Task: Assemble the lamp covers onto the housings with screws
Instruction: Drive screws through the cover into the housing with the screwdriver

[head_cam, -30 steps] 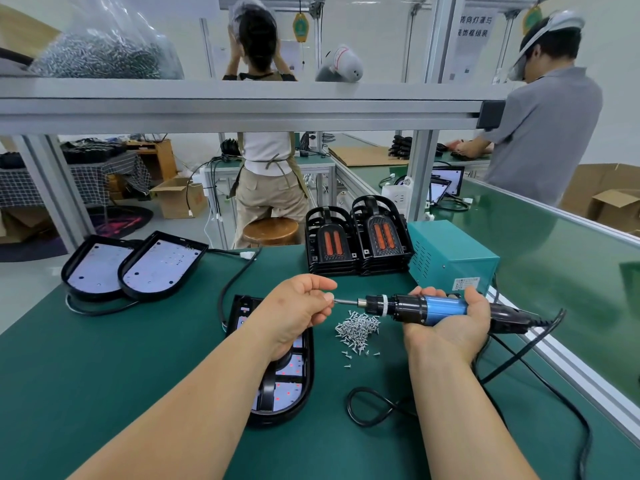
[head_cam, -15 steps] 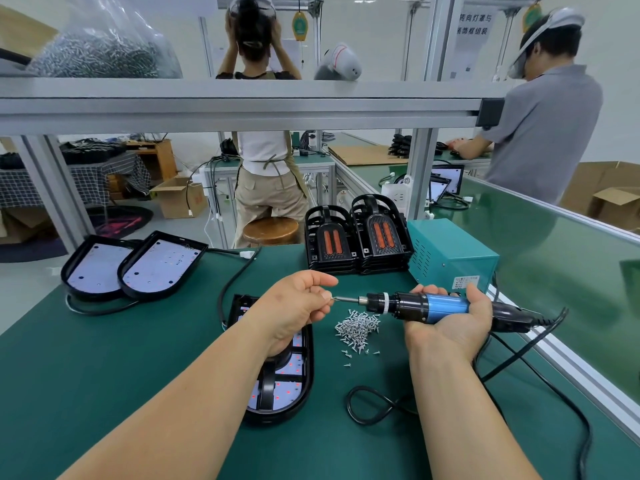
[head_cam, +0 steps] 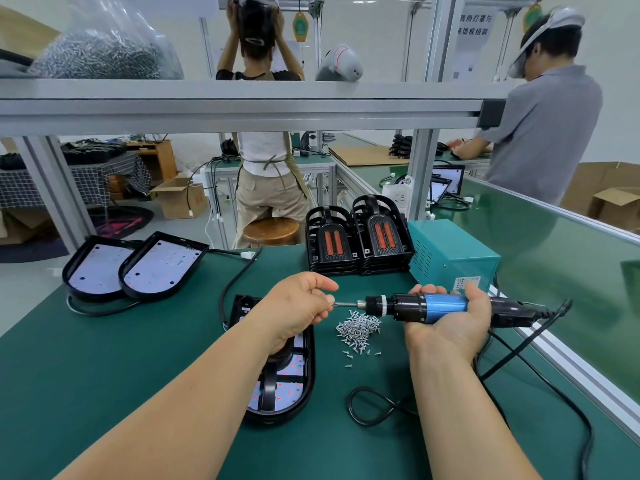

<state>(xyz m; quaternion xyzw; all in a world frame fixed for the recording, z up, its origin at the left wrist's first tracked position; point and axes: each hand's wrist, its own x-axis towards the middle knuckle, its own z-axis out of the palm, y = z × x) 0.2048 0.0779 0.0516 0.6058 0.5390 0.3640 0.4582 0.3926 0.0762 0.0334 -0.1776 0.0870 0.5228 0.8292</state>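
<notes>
1. Nearest in, a loop of black cable [head_cam: 370,405] lies on the green bench [head_cam: 104,375], just right of a black lamp housing [head_cam: 291,393]. The housing lies flat, with a black cover frame over its white board, and the left forearm partly hides it.
2. Up to the hands! The right hand [head_cam: 450,327] is palm up, fingers wrapped round the blue screwdriver [head_cam: 429,306], which is level and points left.
3. The left hand [head_cam: 298,306] is curled, thumb and forefinger pinching the tip of the bit [head_cam: 346,304]. I can't tell whether a screw sits between them.
4. Below the bit, a pile of loose screws [head_cam: 358,329] lies on the bench.
5. Further back stand two stacks of lamp covers [head_cam: 360,244], a teal power box [head_cam: 453,258] to their right, and two open housings [head_cam: 138,271] at far left.
6. On the shelf above sits a bag of screws [head_cam: 100,53]; two people work beyond.
</notes>
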